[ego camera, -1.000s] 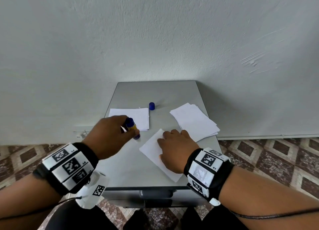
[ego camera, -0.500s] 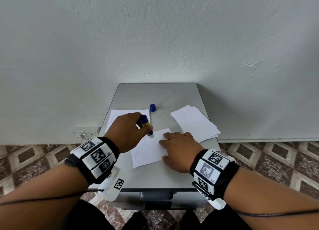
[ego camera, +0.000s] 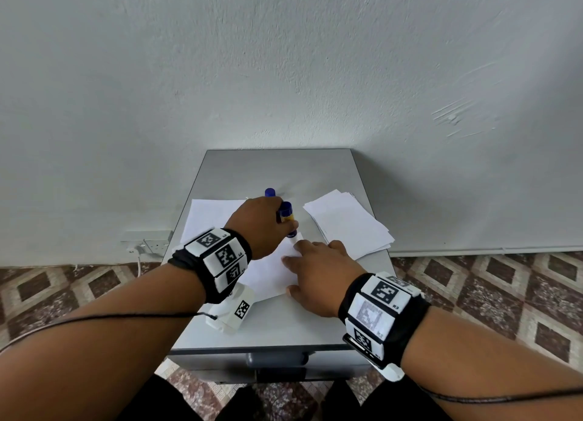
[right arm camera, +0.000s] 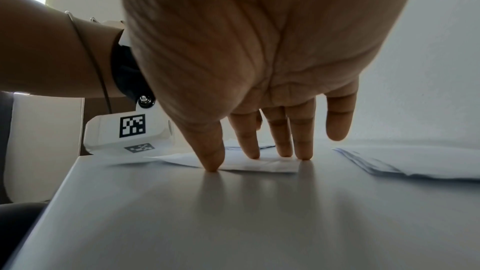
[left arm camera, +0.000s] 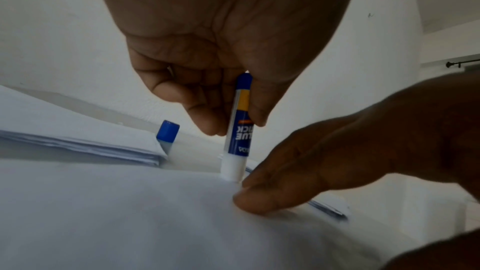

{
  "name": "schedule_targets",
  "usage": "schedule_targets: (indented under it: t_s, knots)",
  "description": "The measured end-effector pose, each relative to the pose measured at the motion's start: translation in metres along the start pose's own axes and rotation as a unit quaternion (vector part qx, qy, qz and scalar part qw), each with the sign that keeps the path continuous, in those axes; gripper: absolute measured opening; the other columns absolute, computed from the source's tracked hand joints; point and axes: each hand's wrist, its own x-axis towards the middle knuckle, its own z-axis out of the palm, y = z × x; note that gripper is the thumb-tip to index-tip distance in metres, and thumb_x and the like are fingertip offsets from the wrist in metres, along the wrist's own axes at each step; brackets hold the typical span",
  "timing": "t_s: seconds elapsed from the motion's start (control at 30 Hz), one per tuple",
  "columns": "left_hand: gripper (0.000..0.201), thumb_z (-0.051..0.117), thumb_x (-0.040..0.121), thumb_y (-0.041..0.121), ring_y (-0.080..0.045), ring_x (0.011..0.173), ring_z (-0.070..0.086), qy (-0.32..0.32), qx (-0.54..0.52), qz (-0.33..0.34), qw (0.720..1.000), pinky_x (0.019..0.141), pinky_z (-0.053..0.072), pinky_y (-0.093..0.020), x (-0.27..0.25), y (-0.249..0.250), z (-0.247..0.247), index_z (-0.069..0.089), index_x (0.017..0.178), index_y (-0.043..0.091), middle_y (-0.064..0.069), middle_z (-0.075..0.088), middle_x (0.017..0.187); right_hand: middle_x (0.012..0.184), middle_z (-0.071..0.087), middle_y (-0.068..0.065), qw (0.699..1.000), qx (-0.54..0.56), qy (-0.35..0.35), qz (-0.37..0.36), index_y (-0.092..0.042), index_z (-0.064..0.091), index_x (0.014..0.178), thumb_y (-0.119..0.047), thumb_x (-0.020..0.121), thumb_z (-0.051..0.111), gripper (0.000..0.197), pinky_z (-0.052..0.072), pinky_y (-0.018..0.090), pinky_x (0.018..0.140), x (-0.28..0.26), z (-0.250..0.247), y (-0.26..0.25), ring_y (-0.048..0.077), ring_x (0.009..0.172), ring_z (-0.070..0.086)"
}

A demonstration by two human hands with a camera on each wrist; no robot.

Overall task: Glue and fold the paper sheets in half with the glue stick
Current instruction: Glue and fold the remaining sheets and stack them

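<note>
A single white sheet [ego camera: 271, 272] lies near the middle of the grey table [ego camera: 277, 329]. My left hand [ego camera: 262, 225] grips a blue and yellow glue stick [ego camera: 286, 217] upright, and its white tip touches the sheet's far corner [left arm camera: 232, 168]. My right hand [ego camera: 318, 272] lies flat with straight fingers [right arm camera: 302, 141] pressing the sheet's right edge [right arm camera: 259, 164]. The stick's label [left arm camera: 240, 130] shows upside down between the left thumb and fingers.
The blue cap [ego camera: 270, 192] stands behind the left hand [left arm camera: 167, 131]. A stack of white sheets [ego camera: 347, 225] lies at the table's right, another pile [ego camera: 208, 214] at the left. A wall socket [ego camera: 148, 245] sits low on the wall, left of the table.
The left hand carried the glue stick rightward and down onto the sheet's far corner. The sheet turned squarer to the table under the right hand, which stayed pressed on it.
</note>
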Motion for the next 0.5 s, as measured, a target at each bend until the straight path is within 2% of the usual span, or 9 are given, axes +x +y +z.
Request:
schedule_targets:
  t_s: [0.13, 0.27, 0.37, 0.43, 0.5]
  knots:
    - [0.027, 0.060, 0.091, 0.042, -0.019, 0.080, 0.058, -0.002, 0.031, 0.017, 0.999, 0.071, 0.046, -0.031, -0.007, -0.007, -0.008, 0.060, 0.092, 0.016, 0.001, 0.061, 0.087, 0.134, 0.046, 0.008, 1.000, -0.004, -0.005, 0.004, -0.023, 0.048, 0.134, -0.043, 0.096, 0.042, 0.044, 0.028, 0.047, 0.099, -0.001, -0.002, -0.002, 0.029, 0.119, 0.047]
    - [0.023, 0.062, 0.090, 0.044, -0.012, 0.075, 0.056, -0.005, 0.032, 0.012, 0.999, 0.066, 0.042, -0.027, -0.021, -0.030, -0.019, 0.062, 0.089, 0.021, 0.010, 0.060, 0.081, 0.138, 0.043, 0.008, 1.000, -0.007, -0.018, 0.007, -0.023, 0.046, 0.137, -0.043, 0.097, 0.041, 0.046, 0.028, 0.048, 0.101, -0.001, -0.003, -0.002, 0.029, 0.122, 0.045]
    - [0.018, 0.060, 0.088, 0.046, -0.007, 0.075, 0.056, -0.009, 0.040, 0.008, 0.999, 0.063, 0.041, -0.023, -0.036, -0.049, -0.031, 0.066, 0.084, 0.029, 0.013, 0.063, 0.084, 0.140, 0.041, 0.007, 1.000, -0.012, -0.024, 0.005, -0.024, 0.044, 0.140, -0.043, 0.097, 0.040, 0.047, 0.028, 0.048, 0.101, -0.001, -0.004, -0.001, 0.029, 0.124, 0.044]
    - [0.017, 0.060, 0.088, 0.043, -0.006, 0.072, 0.056, -0.005, 0.039, 0.003, 0.999, 0.060, 0.038, -0.020, -0.046, -0.059, -0.037, 0.068, 0.084, 0.029, 0.020, 0.064, 0.081, 0.141, 0.040, 0.007, 1.000, -0.015, -0.027, 0.005, -0.024, 0.043, 0.140, -0.044, 0.098, 0.039, 0.047, 0.027, 0.048, 0.101, -0.001, -0.004, -0.001, 0.028, 0.124, 0.044]
    - [0.015, 0.061, 0.089, 0.039, -0.006, 0.068, 0.056, -0.004, 0.024, -0.005, 1.000, 0.057, 0.036, -0.018, -0.054, -0.066, -0.042, 0.069, 0.082, 0.028, 0.035, 0.061, 0.080, 0.141, 0.039, 0.007, 0.999, -0.017, -0.029, 0.006, -0.024, 0.042, 0.141, -0.044, 0.098, 0.039, 0.048, 0.027, 0.047, 0.101, -0.001, -0.004, -0.002, 0.028, 0.124, 0.044]
